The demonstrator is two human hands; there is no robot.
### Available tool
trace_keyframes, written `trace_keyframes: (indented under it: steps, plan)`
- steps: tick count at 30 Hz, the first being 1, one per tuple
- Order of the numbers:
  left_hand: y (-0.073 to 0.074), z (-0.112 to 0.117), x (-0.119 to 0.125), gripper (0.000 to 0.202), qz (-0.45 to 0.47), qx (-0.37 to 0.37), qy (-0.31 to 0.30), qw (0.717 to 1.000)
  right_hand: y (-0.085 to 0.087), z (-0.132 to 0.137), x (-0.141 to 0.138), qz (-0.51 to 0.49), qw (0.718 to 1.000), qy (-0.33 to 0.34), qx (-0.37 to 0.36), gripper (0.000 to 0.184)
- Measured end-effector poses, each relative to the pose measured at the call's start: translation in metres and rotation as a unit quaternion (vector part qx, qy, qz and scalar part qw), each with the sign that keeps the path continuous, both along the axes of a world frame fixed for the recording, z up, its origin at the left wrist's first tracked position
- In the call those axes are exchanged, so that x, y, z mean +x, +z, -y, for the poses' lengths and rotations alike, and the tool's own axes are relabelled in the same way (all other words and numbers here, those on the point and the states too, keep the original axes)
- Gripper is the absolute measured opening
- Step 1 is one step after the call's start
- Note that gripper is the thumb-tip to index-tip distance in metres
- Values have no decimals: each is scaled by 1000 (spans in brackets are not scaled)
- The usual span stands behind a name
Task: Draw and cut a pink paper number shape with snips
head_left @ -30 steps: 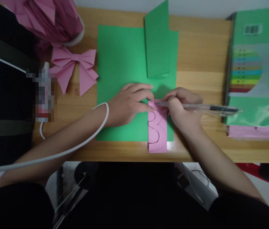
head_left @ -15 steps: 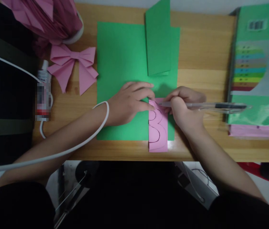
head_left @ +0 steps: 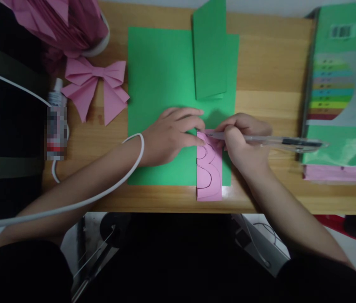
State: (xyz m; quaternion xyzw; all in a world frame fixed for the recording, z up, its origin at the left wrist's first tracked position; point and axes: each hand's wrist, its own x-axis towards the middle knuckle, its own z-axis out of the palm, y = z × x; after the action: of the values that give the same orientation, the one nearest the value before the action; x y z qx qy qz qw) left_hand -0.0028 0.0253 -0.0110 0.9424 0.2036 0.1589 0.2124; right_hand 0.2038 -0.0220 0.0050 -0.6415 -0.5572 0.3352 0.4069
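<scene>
My right hand [head_left: 246,141] is closed around a clear pen [head_left: 269,140], whose tip meets the upper part of a pink paper strip [head_left: 210,185]. Curved dark lines are drawn on that strip, and its lower end reaches past the green sheet [head_left: 155,67] beneath. Fingers spread, my left hand [head_left: 176,134] lies flat on the green sheet, its fingertips touching the strip's upper left edge. A folded green paper [head_left: 210,54] rests above both hands on the sheet.
A pink paper bow [head_left: 97,84] lies left of the sheet, with a glue tube [head_left: 57,122] beside it. Dark pink wrapping [head_left: 79,25] stands at the back left. A coloured-paper pack [head_left: 338,97] lies at the right. A white cable [head_left: 102,195] crosses my left forearm.
The pen has shifted slightly left along with my right fingers, its tip now a little further left and higher on the pink strip. My left hand stays in place.
</scene>
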Motion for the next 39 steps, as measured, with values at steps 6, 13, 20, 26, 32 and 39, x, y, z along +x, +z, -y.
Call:
trace_keyframes:
  steps: [6,13,20,26,32,39]
  plan:
    - [0,-1,-1,45,-3,3,-7,1000,-2,-1,2,-3,999,16,37,20]
    - [-4,-2,-3,43,23,22,-13,999,-4,0,3,-13,999,14,46,24]
    - [-1,-1,-2,45,-9,8,-10,1000,-5,0,3,-23,999,8,48,24]
    - [0,-2,-2,45,-7,-8,-7,1000,-3,0,2,-12,999,10,44,23]
    - [0,-2,-2,43,-5,-9,-8,1000,-1,0,4,-5,999,18,33,22]
    - [2,-2,-2,42,-13,-17,-9,1000,-2,0,4,-2,999,20,35,21]
